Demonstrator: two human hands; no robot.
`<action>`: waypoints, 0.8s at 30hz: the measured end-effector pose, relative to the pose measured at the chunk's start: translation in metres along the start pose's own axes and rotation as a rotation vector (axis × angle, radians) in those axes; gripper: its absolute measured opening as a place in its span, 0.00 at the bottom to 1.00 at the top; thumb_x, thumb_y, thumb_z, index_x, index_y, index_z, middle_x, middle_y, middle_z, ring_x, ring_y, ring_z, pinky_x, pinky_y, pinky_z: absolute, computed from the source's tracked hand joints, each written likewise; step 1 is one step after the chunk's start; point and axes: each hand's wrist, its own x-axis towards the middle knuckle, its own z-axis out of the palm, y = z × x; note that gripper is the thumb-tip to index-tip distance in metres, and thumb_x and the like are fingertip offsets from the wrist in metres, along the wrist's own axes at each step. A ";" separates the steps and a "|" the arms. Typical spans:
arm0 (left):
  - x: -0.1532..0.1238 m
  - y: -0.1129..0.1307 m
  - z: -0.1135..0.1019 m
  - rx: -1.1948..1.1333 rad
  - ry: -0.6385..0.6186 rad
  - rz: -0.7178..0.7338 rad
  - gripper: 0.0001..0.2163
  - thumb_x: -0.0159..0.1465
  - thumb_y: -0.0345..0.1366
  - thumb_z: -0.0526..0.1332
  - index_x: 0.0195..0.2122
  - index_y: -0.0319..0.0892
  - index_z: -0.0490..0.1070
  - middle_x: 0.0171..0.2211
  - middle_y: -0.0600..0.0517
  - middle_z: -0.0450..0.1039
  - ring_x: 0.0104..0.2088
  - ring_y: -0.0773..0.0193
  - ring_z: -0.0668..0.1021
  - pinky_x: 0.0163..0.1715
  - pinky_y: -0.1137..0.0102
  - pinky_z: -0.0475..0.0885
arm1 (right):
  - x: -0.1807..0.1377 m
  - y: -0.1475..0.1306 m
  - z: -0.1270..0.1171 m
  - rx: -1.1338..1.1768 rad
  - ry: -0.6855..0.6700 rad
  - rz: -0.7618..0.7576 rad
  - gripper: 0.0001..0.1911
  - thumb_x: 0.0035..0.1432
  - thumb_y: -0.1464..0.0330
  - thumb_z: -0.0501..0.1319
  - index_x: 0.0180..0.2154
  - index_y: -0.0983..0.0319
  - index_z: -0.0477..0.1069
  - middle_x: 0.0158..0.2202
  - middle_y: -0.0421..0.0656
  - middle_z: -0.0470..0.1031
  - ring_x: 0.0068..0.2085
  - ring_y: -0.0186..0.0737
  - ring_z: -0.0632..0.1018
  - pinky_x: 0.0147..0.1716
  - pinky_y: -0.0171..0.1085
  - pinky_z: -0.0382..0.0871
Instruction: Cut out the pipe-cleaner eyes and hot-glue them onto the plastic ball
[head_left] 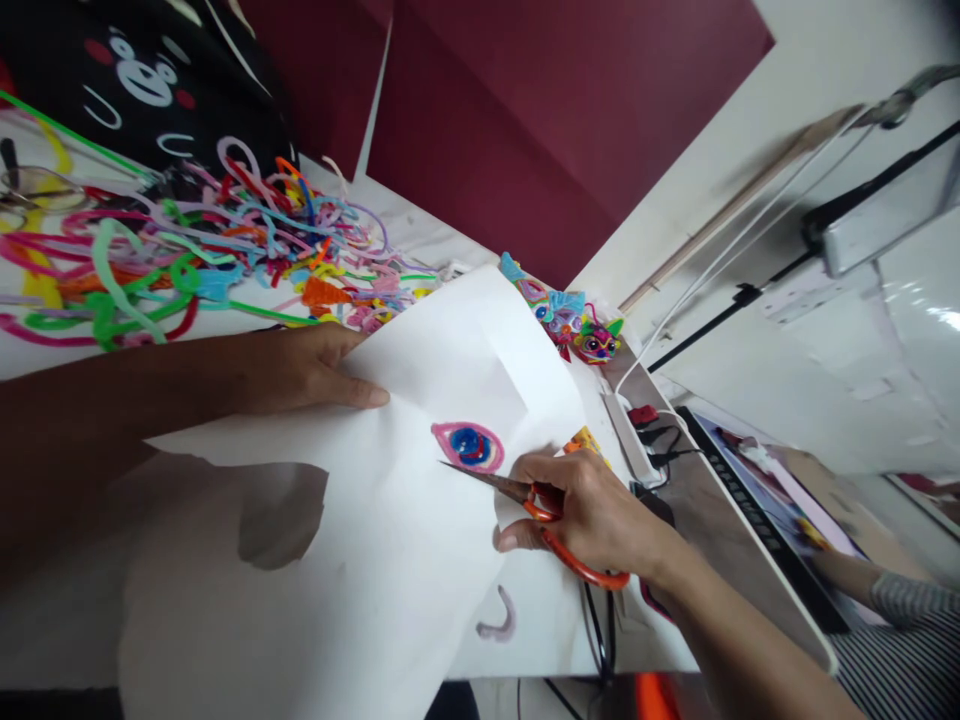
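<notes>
A large sheet of white paper fills the middle of the view, with a cut-out notch along its left side. On it is a drawn eye with a pink outline and a blue middle. My left hand pinches the sheet at its upper left, thumb on top and fingers hidden underneath. In my right hand are orange-handled scissors, their blades lying just below the eye and pointing left. Whether the blades are parted is hard to see. The right thumb and fingers also touch the paper's right edge.
Tangled coloured pipe cleaners cover the table's back left, beside a black bag. Small colourful pipe-cleaner figures stand behind the paper. A power strip with cables lies at the right. Another person's arm shows at far right.
</notes>
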 end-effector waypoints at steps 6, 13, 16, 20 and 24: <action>0.005 0.009 -0.015 0.072 -0.167 -0.063 0.19 0.48 0.49 0.70 0.35 0.40 0.77 0.27 0.50 0.81 0.29 0.52 0.82 0.28 0.67 0.76 | 0.000 0.001 0.001 0.017 0.024 0.013 0.26 0.52 0.48 0.69 0.24 0.61 0.63 0.22 0.32 0.58 0.24 0.30 0.58 0.25 0.33 0.50; 0.005 0.009 -0.015 0.078 -0.154 -0.066 0.19 0.48 0.47 0.70 0.37 0.39 0.77 0.28 0.50 0.81 0.27 0.53 0.82 0.26 0.68 0.76 | -0.001 0.002 0.004 0.004 0.024 0.049 0.26 0.52 0.47 0.69 0.25 0.61 0.64 0.22 0.32 0.58 0.25 0.30 0.58 0.26 0.33 0.51; 0.003 0.010 -0.009 0.001 -0.136 -0.065 0.19 0.47 0.45 0.70 0.38 0.39 0.78 0.27 0.50 0.81 0.28 0.51 0.83 0.28 0.66 0.77 | -0.001 0.002 0.004 -0.034 0.003 0.060 0.26 0.51 0.48 0.70 0.26 0.61 0.64 0.23 0.33 0.60 0.26 0.31 0.60 0.27 0.34 0.50; 0.001 0.013 -0.005 -0.090 -0.133 -0.090 0.21 0.47 0.41 0.71 0.42 0.40 0.77 0.27 0.52 0.82 0.30 0.51 0.84 0.31 0.65 0.78 | 0.000 0.001 0.003 -0.037 -0.002 0.092 0.25 0.50 0.48 0.71 0.28 0.60 0.65 0.25 0.33 0.63 0.27 0.32 0.61 0.29 0.34 0.52; 0.000 0.017 -0.004 -0.079 -0.140 -0.092 0.21 0.47 0.39 0.70 0.43 0.40 0.76 0.30 0.51 0.83 0.29 0.53 0.83 0.31 0.66 0.78 | 0.000 -0.001 0.005 -0.025 0.009 0.094 0.24 0.51 0.49 0.71 0.29 0.60 0.64 0.25 0.34 0.63 0.28 0.33 0.62 0.30 0.34 0.54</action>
